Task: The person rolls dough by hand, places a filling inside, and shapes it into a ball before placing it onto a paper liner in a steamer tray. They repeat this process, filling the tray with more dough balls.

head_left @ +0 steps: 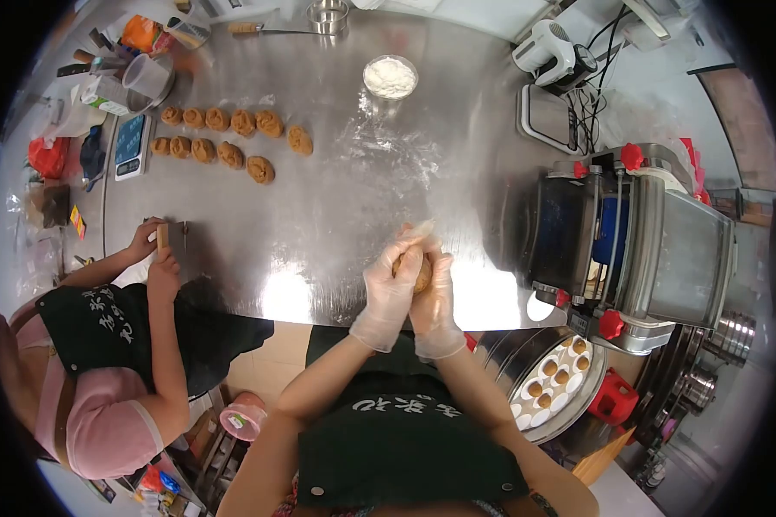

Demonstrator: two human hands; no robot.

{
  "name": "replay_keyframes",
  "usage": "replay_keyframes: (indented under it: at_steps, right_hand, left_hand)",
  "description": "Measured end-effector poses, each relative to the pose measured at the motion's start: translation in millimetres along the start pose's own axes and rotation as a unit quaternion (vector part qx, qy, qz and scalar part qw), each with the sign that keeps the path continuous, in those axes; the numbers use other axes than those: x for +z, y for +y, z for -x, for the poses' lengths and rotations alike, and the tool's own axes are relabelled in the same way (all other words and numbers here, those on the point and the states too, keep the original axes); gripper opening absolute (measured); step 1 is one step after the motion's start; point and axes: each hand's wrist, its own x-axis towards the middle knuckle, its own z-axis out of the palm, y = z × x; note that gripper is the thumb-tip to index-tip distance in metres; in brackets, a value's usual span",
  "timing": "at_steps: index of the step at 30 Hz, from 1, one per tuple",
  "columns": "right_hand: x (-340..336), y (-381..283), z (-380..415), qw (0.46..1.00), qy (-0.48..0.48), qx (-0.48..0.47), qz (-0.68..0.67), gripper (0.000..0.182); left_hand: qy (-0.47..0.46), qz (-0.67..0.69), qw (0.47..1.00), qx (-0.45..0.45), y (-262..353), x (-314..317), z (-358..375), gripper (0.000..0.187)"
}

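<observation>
Both my hands wear clear plastic gloves and meet over the near edge of the steel table (319, 198). Between them sits a round brown dough ball (422, 277), partly covered by the fingers. My left hand (386, 289) curls around its left side, thumb on top. From the right, my right hand (437, 302) cups the same ball. Farther off, two rows of brown dough pieces (230, 155) lie on the table. A clear bowl of white flour (391, 77) stands at the back, with loose flour (388, 146) scattered in front of it.
At left, a co-worker's hands (159, 258) hold a wooden-handled scraper (164, 236) on the table. A scale (131, 145) stands beyond. To my right are a metal roller machine (629, 241) and, lower, a round tray (593, 398) with brown balls on white papers.
</observation>
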Motion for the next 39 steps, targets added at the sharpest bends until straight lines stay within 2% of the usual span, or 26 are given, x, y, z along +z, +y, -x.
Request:
replay_keyframes:
  at_steps: [1,2,4,6,8,9,10,13,14,16,17,18,20,21,23,25,26,29,30,31,32,33,34,35,37,39]
  right_hand:
    - [5,0,1,0.998,0.059,-0.009,0.026,0.075]
    - [-12,10,-7,0.998,0.051,0.017,-0.013,0.07]
    - [-32,4,-18,0.995,-0.03,0.07,-0.061,0.068]
    - [-26,-19,-18,0.983,-0.107,0.124,-0.087,0.073]
    - [-49,-5,-30,0.974,-0.129,0.17,-0.08,0.077]
    - [-57,0,-34,0.969,-0.14,0.192,-0.075,0.08]
    - [-49,-2,-30,0.977,-0.144,0.142,-0.073,0.085]
    - [-16,10,-15,0.999,-0.012,-0.044,-0.015,0.084]
    - [-7,8,-9,0.999,0.035,-0.017,0.02,0.081]
    - [-49,17,-28,0.997,-0.045,0.045,-0.033,0.076]
    - [-64,20,-36,0.992,-0.083,0.076,-0.059,0.074]
    - [-35,-10,-24,0.993,-0.067,0.086,-0.042,0.079]
    - [-55,-13,-33,0.973,-0.098,0.196,-0.075,0.082]
    - [-51,-19,-36,0.957,-0.116,0.25,-0.091,0.084]
    - [-32,-17,-33,0.976,-0.096,0.177,-0.085,0.086]
    - [-47,11,-37,0.994,-0.059,0.062,-0.072,0.082]
    - [-14,-1,-21,0.997,-0.02,-0.01,-0.071,0.072]
    - [-12,0,-22,0.996,0.069,0.006,-0.051,0.06]
    - [-16,-5,-24,0.997,0.022,0.043,-0.055,0.062]
    - [-24,-14,-27,0.995,-0.025,0.079,-0.06,0.064]
    - [-33,-24,-31,0.989,-0.07,0.116,-0.065,0.067]
    - [-40,-31,-35,0.979,-0.115,0.152,-0.071,0.069]
    - [-42,-34,-40,0.971,-0.089,0.202,-0.086,0.071]
    - [-48,-28,-45,0.966,-0.102,0.207,-0.116,0.068]
    - [-55,-15,-55,0.953,-0.129,0.214,-0.173,0.062]
    - [-27,-13,-37,0.993,-0.064,0.048,-0.082,0.069]
  left_hand:
    - [0.014,0.016,1.0,-0.009,-1,3,-1,0.054]
    - [0.014,-0.094,0.994,0.051,-2,3,-2,0.052]
    - [0.015,-0.309,0.936,0.167,29,1,-9,0.047]
    - [-0.016,-0.364,0.918,0.156,42,-4,-11,0.049]
    - [-0.073,-0.261,0.962,0.026,47,-8,-13,0.059]
    - [-0.071,-0.212,0.974,0.034,43,-8,-13,0.06]
    - [-0.07,-0.162,0.983,0.043,34,-8,-14,0.06]
    - [-0.058,-0.008,0.996,0.064,2,-8,-15,0.062]
    - [-0.05,-0.009,0.997,0.051,-2,-6,-15,0.065]
    - [-0.032,-0.061,0.998,0.007,10,6,-16,0.072]
    - [-0.044,-0.178,0.979,0.085,25,5,-17,0.076]
    - [-0.038,-0.29,0.942,0.163,40,4,-17,0.08]
    - [-0.034,-0.276,0.949,0.15,62,3,-26,0.082]
    - [-0.051,-0.24,0.963,0.111,65,2,-27,0.077]
    - [-0.076,-0.168,0.982,0.029,71,-1,-29,0.067]
    - [-0.039,-0.017,0.998,-0.054,49,6,-24,0.056]
    - [0.034,0.0,0.999,0.012,20,10,-23,0.031]
    - [0.064,0.022,0.997,-0.049,23,26,-21,0.045]
    - [0.053,-0.08,0.995,-0.022,8,21,-23,0.055]
    - [0.029,-0.213,0.975,0.056,18,14,-26,0.07]
    - [0.003,-0.341,0.931,0.131,32,4,-29,0.086]
    - [-0.015,-0.359,0.922,0.142,40,2,-33,0.083]
    - [-0.034,-0.377,0.913,0.153,48,-1,-37,0.081]
    - [-0.052,-0.393,0.903,0.164,57,-4,-40,0.079]
    - [-0.107,-0.188,0.974,0.073,34,-5,-41,0.069]
    - [0.021,0.029,0.999,-0.006,40,22,-31,0.058]
